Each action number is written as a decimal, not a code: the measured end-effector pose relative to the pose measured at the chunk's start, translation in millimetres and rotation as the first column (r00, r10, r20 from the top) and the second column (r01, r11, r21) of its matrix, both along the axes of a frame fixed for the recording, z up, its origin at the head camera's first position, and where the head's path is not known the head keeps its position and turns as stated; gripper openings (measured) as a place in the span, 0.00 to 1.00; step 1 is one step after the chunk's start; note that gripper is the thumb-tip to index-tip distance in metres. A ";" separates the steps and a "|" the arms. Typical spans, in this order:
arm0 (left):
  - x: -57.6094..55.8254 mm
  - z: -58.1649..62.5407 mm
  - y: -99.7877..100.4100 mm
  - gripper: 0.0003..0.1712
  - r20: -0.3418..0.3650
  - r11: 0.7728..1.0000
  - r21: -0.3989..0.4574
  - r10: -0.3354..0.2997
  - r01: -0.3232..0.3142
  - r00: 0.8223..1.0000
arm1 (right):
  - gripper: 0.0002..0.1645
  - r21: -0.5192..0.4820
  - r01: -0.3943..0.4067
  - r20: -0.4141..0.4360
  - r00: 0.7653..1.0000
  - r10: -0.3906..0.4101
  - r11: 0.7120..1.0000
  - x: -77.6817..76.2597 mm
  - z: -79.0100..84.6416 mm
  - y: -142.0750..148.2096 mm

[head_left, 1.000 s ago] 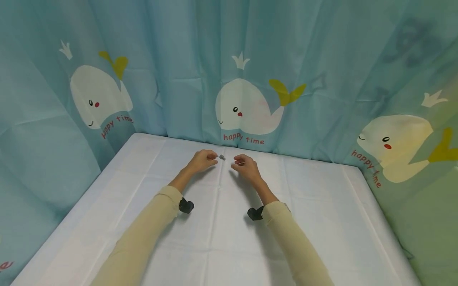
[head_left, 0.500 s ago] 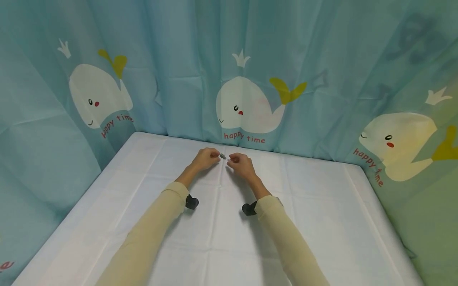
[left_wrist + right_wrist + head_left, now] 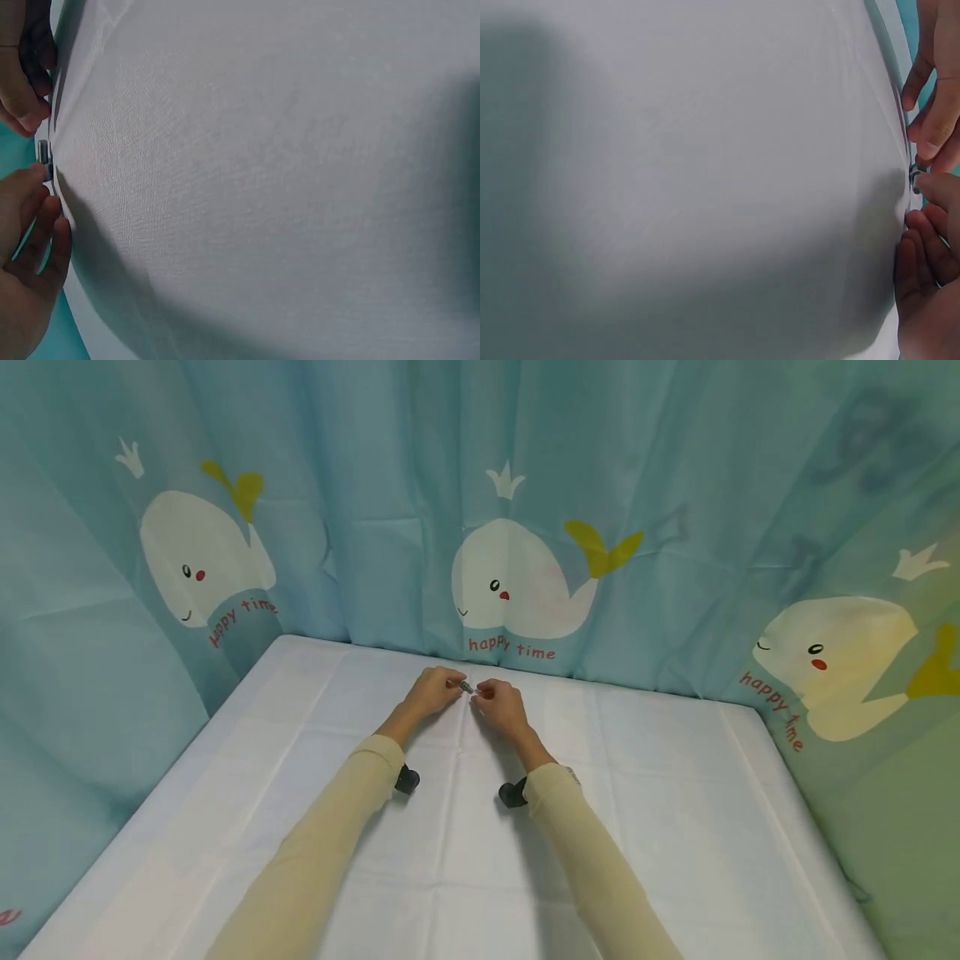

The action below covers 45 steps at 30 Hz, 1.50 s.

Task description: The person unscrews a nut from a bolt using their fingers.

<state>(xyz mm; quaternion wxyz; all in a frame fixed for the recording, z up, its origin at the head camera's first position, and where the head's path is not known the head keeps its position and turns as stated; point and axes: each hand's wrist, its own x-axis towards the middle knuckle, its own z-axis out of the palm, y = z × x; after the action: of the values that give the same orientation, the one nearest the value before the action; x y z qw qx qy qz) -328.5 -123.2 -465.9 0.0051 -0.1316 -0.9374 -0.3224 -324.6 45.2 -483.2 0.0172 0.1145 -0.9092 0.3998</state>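
Observation:
In the head view a small grey metal piece (image 3: 467, 687) is at the far middle of the white table. My left hand (image 3: 432, 690) pinches its left end between thumb and fingertips. The left wrist view shows the shiny upper part of the metal piece (image 3: 43, 152) standing out past the left thumb. My right hand (image 3: 501, 705) is at its other end, thumb and index fingertips bent and slightly parted right by it. In the right wrist view the right thumb overlaps the metal piece (image 3: 917, 174), whose exact kind is too small to make out.
A creased white cloth covers the table (image 3: 675, 810). Close behind the hands, a blue curtain (image 3: 390, 568) with printed whales hangs along the back edge and both sides. Black wrist cameras (image 3: 513, 794) hang below both cream sleeves.
Both hands have moved toward each other. My left fingertips have reached the metal piece and pinch it; my right hand has moved left, up to its other end.

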 end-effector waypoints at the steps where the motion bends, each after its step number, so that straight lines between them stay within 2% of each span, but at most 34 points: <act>1: -0.9 0.2 0.4 0.18 0.001 1.000 -0.005 -0.001 0.001 1.000 | 0.15 0.008 0.011 0.003 1.000 -0.011 1.000 -0.6 0.2 -0.9; 8: -4.5 -0.8 2.0 0.14 -0.010 0.999 -0.052 0.002 -0.003 1.000 | 0.15 0.080 0.037 0.016 0.999 -0.038 0.996 -1.1 -0.1 -6.8; 14: -6.7 -1.4 4.2 0.12 -0.036 0.998 -0.066 0.015 -0.017 0.999 | 0.12 0.090 0.067 0.006 0.998 -0.068 0.994 0.4 4.9 -10.1; 21: -7.7 -2.3 7.7 0.10 -0.032 0.996 -0.089 0.018 -0.021 0.999 | 0.09 0.104 0.085 -0.005 0.996 -0.085 0.991 -2.1 3.4 -10.7; 25: -6.5 -1.7 8.1 0.08 -0.053 0.994 -0.109 -0.005 -0.001 0.999 | 0.08 0.107 0.083 -0.022 0.996 -0.081 0.991 -3.3 0.8 -10.9; 32: -3.2 6.3 -1.9 0.07 -0.052 0.990 -0.123 -0.082 0.075 0.995 | 0.08 0.070 0.022 -0.039 0.999 -0.019 0.997 -2.2 2.8 -7.9; 39: 3.9 12.8 -6.6 0.07 -0.081 0.996 -0.005 -0.093 0.093 0.992 | 0.07 -0.010 -0.050 -0.073 0.996 0.049 0.999 1.6 13.3 1.1; 45: 13.3 17.4 -4.7 0.08 -0.092 0.984 0.121 -0.120 0.130 0.989 | 0.08 -0.075 -0.096 -0.064 0.994 0.091 0.993 7.6 19.7 14.8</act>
<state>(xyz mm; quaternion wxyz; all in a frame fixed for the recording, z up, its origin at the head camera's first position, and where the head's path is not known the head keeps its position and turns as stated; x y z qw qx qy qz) -315.2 -127.9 -448.5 0.0326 -0.2030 -0.9039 -0.3750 -317.0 59.9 -463.6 0.0302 0.1683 -0.8857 0.4316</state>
